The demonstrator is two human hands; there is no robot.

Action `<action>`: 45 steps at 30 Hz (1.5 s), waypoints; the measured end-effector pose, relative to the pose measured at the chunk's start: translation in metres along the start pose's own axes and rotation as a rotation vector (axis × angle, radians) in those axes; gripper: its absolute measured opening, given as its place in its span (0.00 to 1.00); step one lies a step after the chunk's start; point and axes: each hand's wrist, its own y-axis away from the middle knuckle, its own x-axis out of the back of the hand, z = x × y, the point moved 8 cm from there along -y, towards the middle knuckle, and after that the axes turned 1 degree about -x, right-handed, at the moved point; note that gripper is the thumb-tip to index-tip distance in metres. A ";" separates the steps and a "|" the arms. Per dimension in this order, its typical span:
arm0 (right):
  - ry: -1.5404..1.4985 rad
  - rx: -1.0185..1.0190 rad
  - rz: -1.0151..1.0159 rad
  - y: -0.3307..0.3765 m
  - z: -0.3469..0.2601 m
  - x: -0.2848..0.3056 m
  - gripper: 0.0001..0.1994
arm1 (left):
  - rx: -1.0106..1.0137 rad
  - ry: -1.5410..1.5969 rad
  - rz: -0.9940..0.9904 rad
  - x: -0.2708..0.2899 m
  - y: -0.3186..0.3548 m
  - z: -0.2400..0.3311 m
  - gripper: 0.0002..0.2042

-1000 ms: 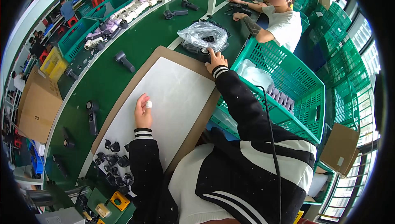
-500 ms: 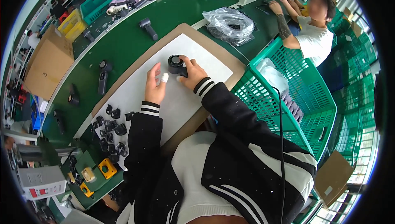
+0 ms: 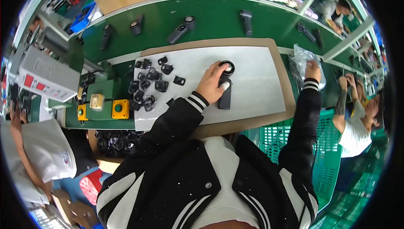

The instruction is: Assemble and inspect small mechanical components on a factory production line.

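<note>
A dark grey handheld device with a round head (image 3: 225, 96) lies on the white sheet (image 3: 252, 103), its handle pointing toward me. My left hand (image 3: 211, 84) is closed on it, fingers over the round head and the thumb, with a white cover on its tip, against the handle. Off to the right, my right hand (image 3: 312, 71) is at the clear plastic bag (image 3: 299, 63), its fingertips hidden there. Several small black plastic parts (image 3: 161, 86) lie scattered on the left of the sheet.
Similar devices, one of them a grey piece (image 3: 246, 22), lie along the green bench behind. A machine with yellow button boxes (image 3: 120, 109) stands left. A green crate (image 3: 330, 145) sits low right, beside a seated co-worker (image 3: 357, 132). Another person (image 3: 38, 153) is at left.
My view has turned to the left. My right hand has left the device and reached over to the plastic bag. My left hand, open before, has closed on the device.
</note>
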 end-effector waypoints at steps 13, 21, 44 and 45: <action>-0.067 0.258 -0.249 0.013 0.037 -0.045 0.13 | 0.255 -0.812 0.029 0.098 0.062 -0.037 0.18; 0.003 0.088 -0.170 -0.028 0.098 -0.055 0.15 | 0.319 -0.691 0.209 0.114 0.077 -0.043 0.15; -0.808 -0.509 -1.079 -0.036 0.162 -0.085 0.11 | 0.260 -0.092 0.154 0.061 0.073 -0.027 0.17; -0.856 -0.539 -1.100 -0.018 0.139 -0.094 0.11 | 0.251 -0.099 0.183 0.063 0.075 -0.031 0.17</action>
